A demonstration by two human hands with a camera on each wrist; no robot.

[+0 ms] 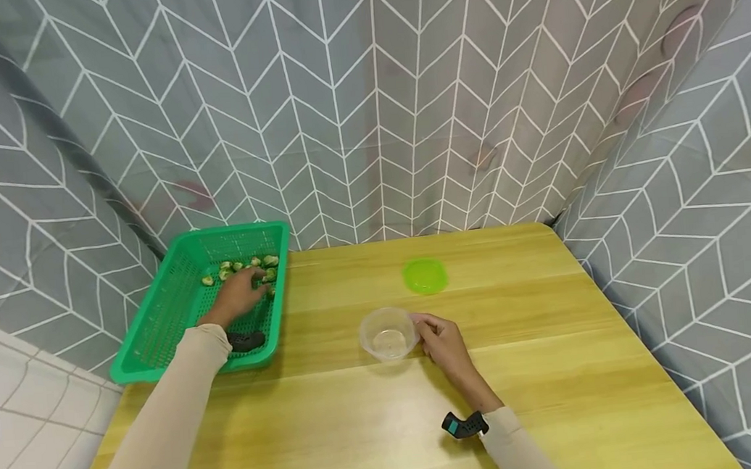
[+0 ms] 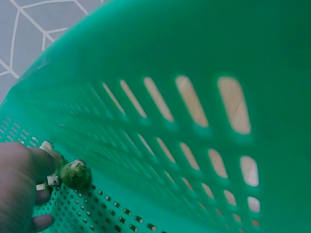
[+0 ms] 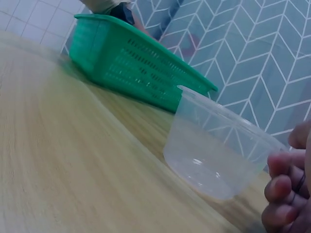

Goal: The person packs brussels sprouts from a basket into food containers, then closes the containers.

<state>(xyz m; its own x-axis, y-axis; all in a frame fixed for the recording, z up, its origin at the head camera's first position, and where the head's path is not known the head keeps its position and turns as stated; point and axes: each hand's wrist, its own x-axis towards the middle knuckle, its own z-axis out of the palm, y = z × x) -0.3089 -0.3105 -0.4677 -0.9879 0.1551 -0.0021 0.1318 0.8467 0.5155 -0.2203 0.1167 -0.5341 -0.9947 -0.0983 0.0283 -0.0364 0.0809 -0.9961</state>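
Observation:
Inside the green basket (image 1: 136, 338), my left hand (image 1: 239, 296) reaches down among several Brussels sprouts (image 1: 224, 273) near the far right corner. Its fingers are bent and spread beside the sprouts. In the left wrist view, one round Brussels sprout (image 2: 76, 174) lies just past the fingertips, and paler ones are partly hidden behind the fingers. At the middle of the table, my right hand (image 1: 440, 340) pinches the rim of a clear plastic container (image 1: 389, 334). The container stands upright on the table, and the right wrist view shows nothing inside it.
Beyond the container, a bright green lid (image 1: 425, 275) lies flat on the wooden table (image 1: 336, 426). The basket stands at the table's left side, its slotted wall rising beside my left hand. A grey patterned curtain (image 1: 353, 105) hangs behind the table and along its sides.

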